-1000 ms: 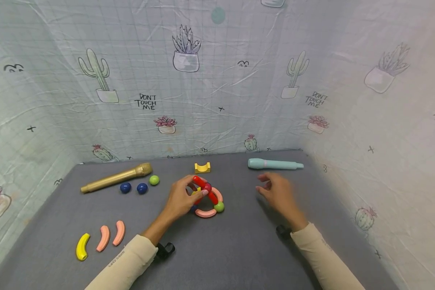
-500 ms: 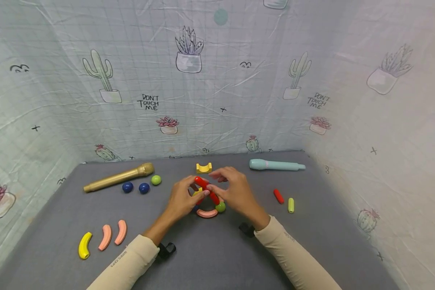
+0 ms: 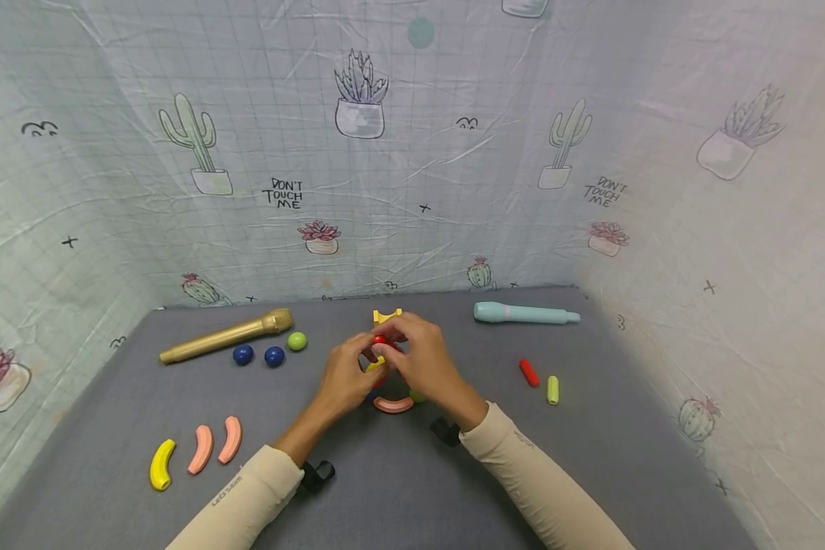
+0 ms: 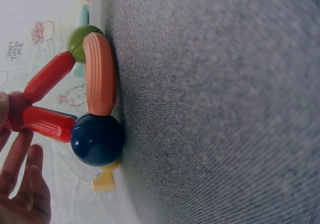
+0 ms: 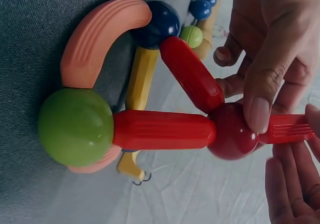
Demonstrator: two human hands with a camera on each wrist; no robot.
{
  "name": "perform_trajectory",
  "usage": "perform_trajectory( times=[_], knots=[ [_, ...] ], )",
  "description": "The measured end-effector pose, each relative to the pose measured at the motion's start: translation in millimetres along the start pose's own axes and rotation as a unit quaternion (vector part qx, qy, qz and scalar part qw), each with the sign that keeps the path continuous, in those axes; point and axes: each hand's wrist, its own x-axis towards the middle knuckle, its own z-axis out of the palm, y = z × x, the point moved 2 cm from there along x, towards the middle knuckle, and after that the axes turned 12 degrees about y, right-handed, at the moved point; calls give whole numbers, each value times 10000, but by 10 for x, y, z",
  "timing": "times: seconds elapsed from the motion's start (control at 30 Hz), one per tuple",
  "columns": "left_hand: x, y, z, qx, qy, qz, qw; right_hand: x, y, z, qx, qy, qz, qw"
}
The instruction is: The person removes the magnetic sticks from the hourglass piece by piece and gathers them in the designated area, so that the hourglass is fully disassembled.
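Note:
Both hands meet at a magnetic stick-and-ball build standing on the table. My left hand (image 3: pixel 344 378) pinches its red ball (image 5: pixel 232 131), thumb pressed on the side. My right hand (image 3: pixel 422 359) pinches a short red rod (image 5: pixel 287 128) that sticks out from that ball. Two more red rods slope down from the ball, one to a green ball (image 5: pixel 75 126) and one to a blue ball (image 5: pixel 157 24). A curved pink piece (image 4: pixel 101 74) joins those two lower balls. Behind lies a yellow piece (image 5: pixel 140 79) of the base. In the head view my hands cover most of the build.
To the left lie a gold microphone (image 3: pixel 227 336), two blue balls (image 3: pixel 274 357), a green ball (image 3: pixel 297 341), two pink curved pieces (image 3: pixel 230 440) and a yellow one (image 3: pixel 161 464). Rightward are a teal microphone (image 3: pixel 525 313), a red rod (image 3: pixel 529 373) and a light-green rod (image 3: pixel 553 389). A yellow block (image 3: pixel 386 315) sits behind.
My right hand has moved left from beside the loose rods to the top of the build, uncovering a red and a light-green rod. The left hand keeps its grip.

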Motion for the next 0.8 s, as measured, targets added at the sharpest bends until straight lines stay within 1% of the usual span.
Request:
perform_trajectory(
  times=[0.1, 0.17, 0.33, 0.4, 0.53, 0.67, 0.8],
  knots=[
    [1, 8, 5, -146, -76, -83, 9998, -6, 61, -41, 266, 123, 272, 9992],
    [1, 13, 9, -269, -121, -143, 9995, -8, 120, -69, 457, 222, 608, 9969],
    [-3, 18, 20, -390, -220, -257, 9987, -23, 266, -158, 1049, 382, 1512, 9822],
    [-2, 20, 25, -359, -258, -262, 9987, -38, 321, -198, 1157, 410, 1687, 9780],
    [5, 34, 19, -223, -374, -215, 9988, -89, 427, -304, 1144, 459, 1846, 9751],
    [26, 66, -16, 154, -554, 52, 9983, -151, 552, -457, 858, 486, 1992, 9750],
    [56, 115, -61, 578, -848, 364, 9941, -218, 709, -651, 487, 425, 2095, 9757]
  ],
)
